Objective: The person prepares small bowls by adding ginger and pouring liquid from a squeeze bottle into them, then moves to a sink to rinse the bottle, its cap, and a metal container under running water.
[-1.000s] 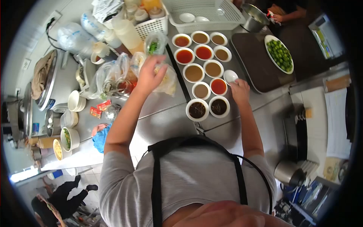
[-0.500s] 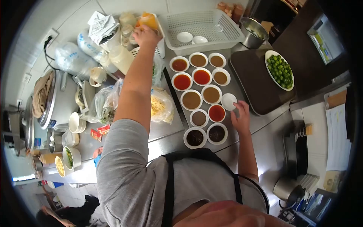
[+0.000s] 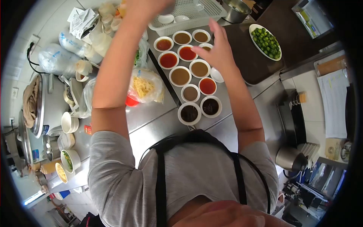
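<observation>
Steel table (image 3: 159,123) has sauce bowls (image 3: 180,76) upper-middle; reaching step, I'd guess. Right hand (image 3: 218,53) spread, empty, over them; left hand (image 3: 155,5) cropped up top, can't tell its grip. Next move calls for clearing those bowls.

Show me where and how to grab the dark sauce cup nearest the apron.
Probably grip the cup outside its rim, since it holds sauce, coming from its near left: metal counter borders it there, while another dark sauce cup crowds its right and a brownish sauce cup sits behind.
</observation>
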{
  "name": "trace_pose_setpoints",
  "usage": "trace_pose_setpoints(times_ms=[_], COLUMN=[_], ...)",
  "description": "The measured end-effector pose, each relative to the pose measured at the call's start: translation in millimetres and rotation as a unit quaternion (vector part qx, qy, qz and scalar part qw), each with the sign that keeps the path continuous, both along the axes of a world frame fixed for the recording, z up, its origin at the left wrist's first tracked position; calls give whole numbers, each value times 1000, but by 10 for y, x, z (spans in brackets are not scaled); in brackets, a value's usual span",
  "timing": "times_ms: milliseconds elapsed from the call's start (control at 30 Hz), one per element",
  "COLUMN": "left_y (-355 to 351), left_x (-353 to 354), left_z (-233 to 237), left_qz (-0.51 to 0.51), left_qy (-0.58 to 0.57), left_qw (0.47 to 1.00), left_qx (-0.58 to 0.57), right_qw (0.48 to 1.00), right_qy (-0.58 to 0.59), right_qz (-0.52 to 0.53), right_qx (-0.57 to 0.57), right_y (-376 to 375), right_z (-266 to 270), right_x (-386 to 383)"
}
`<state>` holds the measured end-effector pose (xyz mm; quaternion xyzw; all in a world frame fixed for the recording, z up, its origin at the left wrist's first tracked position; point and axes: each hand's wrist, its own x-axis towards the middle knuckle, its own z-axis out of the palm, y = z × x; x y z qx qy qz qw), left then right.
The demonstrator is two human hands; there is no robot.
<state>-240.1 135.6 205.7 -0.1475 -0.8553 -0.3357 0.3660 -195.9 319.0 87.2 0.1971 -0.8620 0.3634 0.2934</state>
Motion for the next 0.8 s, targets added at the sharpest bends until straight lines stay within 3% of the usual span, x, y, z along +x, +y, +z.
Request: trace_pose_setpoints(times_ms=[67,167,233,333,467,533,700,800], left_y=[263,683,1058,1437,2008,2207,2479,2446], left_x=[205,355,337,540,826,959,987,1001], left_z=[-69,-586,-1131,-1611,-2316,-2440,-2705,-2724], left_qz=[-79,-240,-206,-281,-256,-266,-225,-227], left_qy=[-49,-180,-175,-382,-501,-465,-437,-436], left_qw=[994,934,914,741,455,392,268,239], left_qx=[54,195,304,476,690,748,829,838], right_qw=[998,983,978,954,882,820,776,756], right_qy=[20,-92,-143,-266,-384,-445,-429,-429], right_qz=[-56,-92,-116,-130,-177,-191,-189,-170], right_qx=[34,-127,-99,-44,208,304,421,465], right_y=[-57,122,371,764,1230,1298,1290,1220], right_z=[46,-106,-222,-353,-332,-208,-175,-172], right_x=[-15,175,470,827,940,932,760,640])
